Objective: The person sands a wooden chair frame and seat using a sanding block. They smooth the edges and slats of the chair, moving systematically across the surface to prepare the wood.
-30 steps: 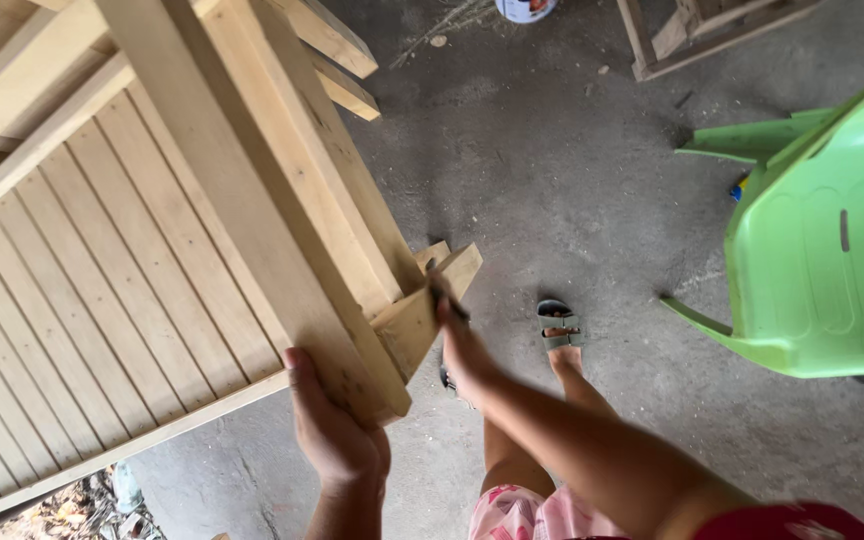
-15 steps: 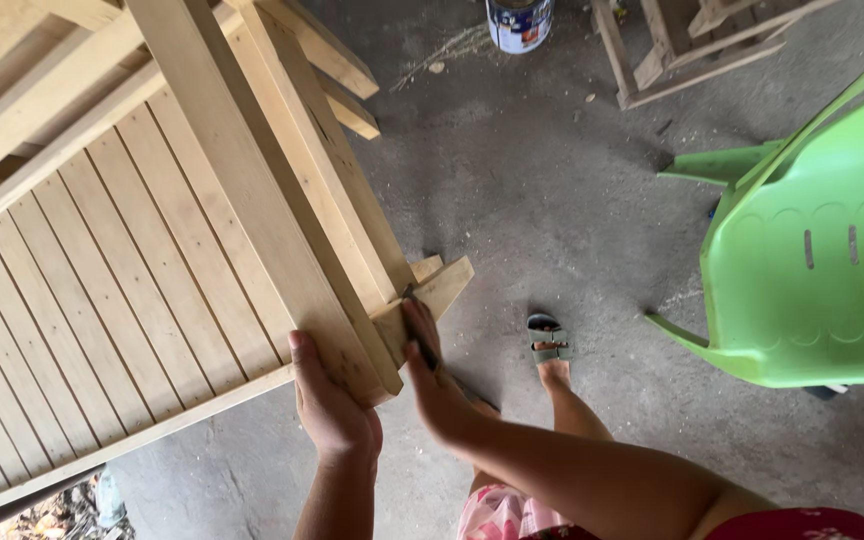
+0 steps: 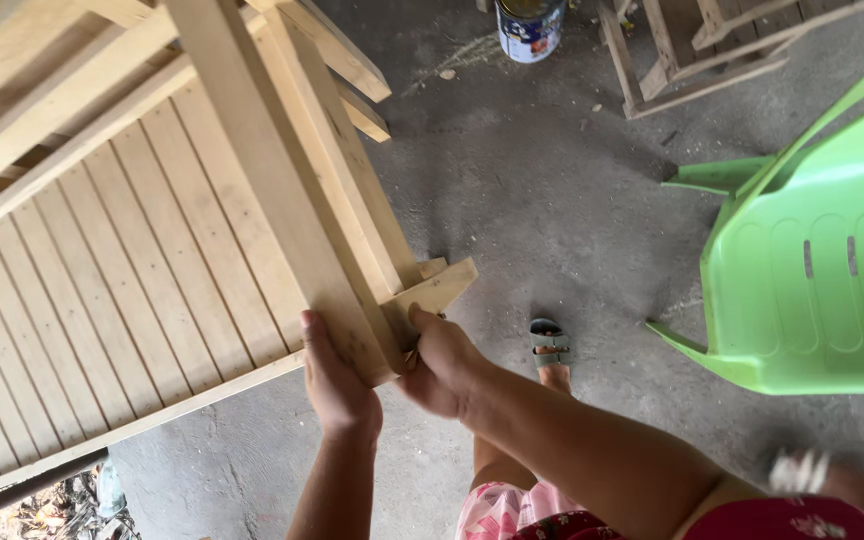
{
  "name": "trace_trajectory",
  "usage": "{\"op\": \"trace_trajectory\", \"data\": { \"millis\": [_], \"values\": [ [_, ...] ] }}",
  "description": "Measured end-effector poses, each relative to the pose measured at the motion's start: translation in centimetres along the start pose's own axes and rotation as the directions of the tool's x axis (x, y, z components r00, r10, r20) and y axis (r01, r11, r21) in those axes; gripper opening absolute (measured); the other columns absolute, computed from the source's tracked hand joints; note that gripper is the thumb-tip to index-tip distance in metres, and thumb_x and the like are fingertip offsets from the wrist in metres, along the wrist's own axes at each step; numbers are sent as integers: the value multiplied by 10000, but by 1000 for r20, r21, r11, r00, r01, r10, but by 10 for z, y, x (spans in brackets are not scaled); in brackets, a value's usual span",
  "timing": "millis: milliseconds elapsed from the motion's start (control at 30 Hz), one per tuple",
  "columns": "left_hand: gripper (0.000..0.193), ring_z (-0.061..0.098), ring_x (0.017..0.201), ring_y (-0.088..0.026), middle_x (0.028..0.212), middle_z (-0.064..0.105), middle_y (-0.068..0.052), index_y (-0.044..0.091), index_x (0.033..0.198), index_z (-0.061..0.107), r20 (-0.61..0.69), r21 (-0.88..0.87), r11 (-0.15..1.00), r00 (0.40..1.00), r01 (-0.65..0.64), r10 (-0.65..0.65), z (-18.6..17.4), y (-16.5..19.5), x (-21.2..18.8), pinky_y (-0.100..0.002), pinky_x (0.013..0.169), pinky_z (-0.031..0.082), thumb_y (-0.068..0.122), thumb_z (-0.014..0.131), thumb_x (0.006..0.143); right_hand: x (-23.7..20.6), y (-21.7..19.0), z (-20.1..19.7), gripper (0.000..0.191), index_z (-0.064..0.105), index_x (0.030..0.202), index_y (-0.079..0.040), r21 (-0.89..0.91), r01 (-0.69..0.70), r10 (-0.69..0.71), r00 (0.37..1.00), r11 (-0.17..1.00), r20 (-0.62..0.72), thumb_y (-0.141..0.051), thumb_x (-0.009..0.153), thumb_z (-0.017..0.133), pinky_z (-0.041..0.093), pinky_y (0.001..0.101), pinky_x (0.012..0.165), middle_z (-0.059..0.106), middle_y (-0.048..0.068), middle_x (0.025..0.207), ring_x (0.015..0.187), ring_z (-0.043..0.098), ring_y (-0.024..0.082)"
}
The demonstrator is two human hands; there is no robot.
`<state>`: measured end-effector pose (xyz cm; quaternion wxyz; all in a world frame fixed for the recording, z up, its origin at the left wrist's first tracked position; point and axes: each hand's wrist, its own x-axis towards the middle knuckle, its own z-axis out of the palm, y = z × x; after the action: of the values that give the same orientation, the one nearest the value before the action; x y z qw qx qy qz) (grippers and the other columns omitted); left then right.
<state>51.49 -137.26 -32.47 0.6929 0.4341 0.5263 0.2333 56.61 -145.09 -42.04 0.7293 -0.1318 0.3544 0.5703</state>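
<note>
A large pale wooden piece (image 3: 152, 250) made of slats and thick rails fills the left half of the head view, tilted over a concrete floor. My left hand (image 3: 337, 385) grips the near end of a thick rail from the left side. My right hand (image 3: 442, 365) holds the same corner from the right, thumb against a short cross block (image 3: 437, 285). Both hands press on the wood at its lowest corner. My foot in a grey sandal (image 3: 550, 345) stands just right of the hands.
A light green plastic chair (image 3: 812, 270) stands at the right. A paint can (image 3: 530, 25) sits at the top middle, beside a small wooden frame (image 3: 692, 50) on the floor. Debris lies at the bottom left corner.
My right hand has moved from the side of the cross block onto the rail's corner, closer to my left hand. The view shifted so the chair and paint can appear lower.
</note>
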Motion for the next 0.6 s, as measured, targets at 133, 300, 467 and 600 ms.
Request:
{"op": "trace_trajectory", "data": {
  "millis": [133, 300, 467, 600],
  "values": [
    [653, 643, 1165, -208, 1273, 677, -119, -12, 1340, 590, 17, 46, 999, 1000, -18, 17, -3, -4, 5, -349, 995, 519, 534, 437, 1016, 13, -33, 34, 587, 324, 1474, 77, -174, -59, 25, 981, 983, -193, -373, 1098, 298, 418, 452, 1126, 465, 283, 1473, 1384, 534, 325],
    [643, 656, 1133, -156, 1256, 696, -81, -3, 1310, 618, 54, 18, 999, 998, -31, 30, -6, -10, 8, -309, 968, 521, 537, 457, 999, -12, -43, 33, 546, 361, 1429, 86, -102, -160, 146, 981, 982, -126, -335, 1088, 296, 459, 453, 1081, 501, 279, 1419, 1312, 574, 329],
    [634, 670, 974, -170, 1086, 721, -99, -42, 1229, 657, 61, 29, 998, 997, -49, 47, -3, -8, 7, -332, 874, 544, 522, 451, 1025, -8, -41, 28, 508, 398, 1385, 94, -128, -180, 149, 964, 975, -222, -297, 1078, 293, 501, 454, 1037, 537, 275, 1365, 1241, 614, 334],
    [693, 660, 896, -144, 978, 747, -100, -49, 1095, 712, 118, 270, 949, 984, -164, 136, 1, -3, 5, -307, 816, 539, 546, 360, 1050, 7, -50, 40, 481, 428, 1350, 101, -307, -110, 14, 954, 945, -299, -266, 1070, 291, 534, 456, 1001, 566, 272, 1322, 1183, 646, 337]
  ]
}}
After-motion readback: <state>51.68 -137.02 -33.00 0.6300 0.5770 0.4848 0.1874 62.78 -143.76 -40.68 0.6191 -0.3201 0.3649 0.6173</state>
